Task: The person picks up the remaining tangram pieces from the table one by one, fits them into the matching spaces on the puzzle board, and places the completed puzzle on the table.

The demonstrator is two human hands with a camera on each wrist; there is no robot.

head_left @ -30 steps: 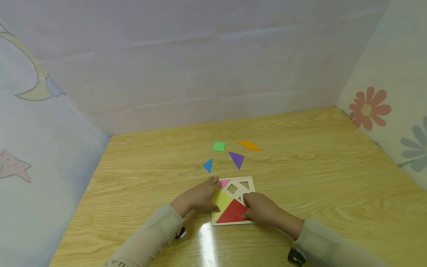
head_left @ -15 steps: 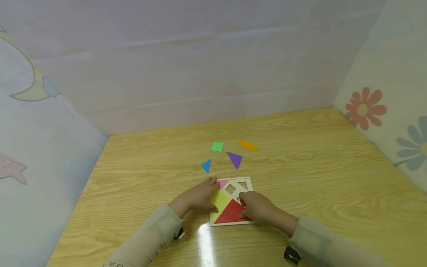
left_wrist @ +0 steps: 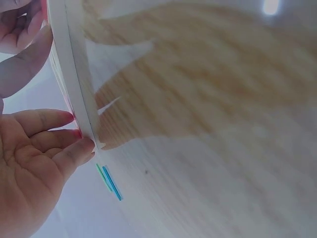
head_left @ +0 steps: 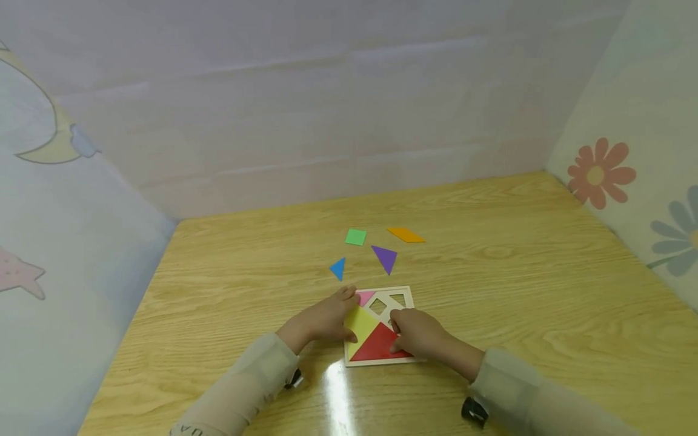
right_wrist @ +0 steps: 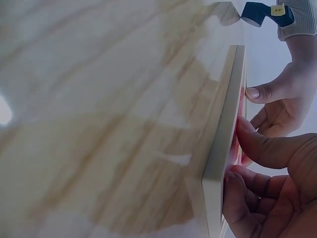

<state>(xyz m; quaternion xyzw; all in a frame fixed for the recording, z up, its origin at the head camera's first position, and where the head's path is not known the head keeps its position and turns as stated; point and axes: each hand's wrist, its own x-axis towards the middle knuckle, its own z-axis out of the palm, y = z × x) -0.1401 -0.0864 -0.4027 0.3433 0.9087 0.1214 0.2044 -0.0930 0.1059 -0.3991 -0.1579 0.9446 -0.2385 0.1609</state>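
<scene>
A light wooden tangram board (head_left: 388, 302) lies on the table with a yellow triangle (head_left: 360, 324), a red triangle (head_left: 376, 344) and a pink triangle (head_left: 365, 297) in it. My left hand (head_left: 325, 318) spans its left side, thumb on the yellow triangle and outstretched fingers by the pink one. Across the board, my right hand (head_left: 422, 333) has its fingers curled, with thumb and index finger pinching the red triangle near its right corner, which the hand hides. The right wrist view shows that thumb (right_wrist: 267, 148) against the red piece, just above the board's edge.
Beyond the board lie a blue triangle (head_left: 338, 269), a purple triangle (head_left: 386, 259), a green square (head_left: 356, 237) and an orange parallelogram (head_left: 406, 234). The wood-grain table (head_left: 229, 272) meets printed walls at the back and sides.
The right hand has shifted slightly left over the red triangle since a second ago. My left hand keeps its place on the board, and the loose pieces lie as before.
</scene>
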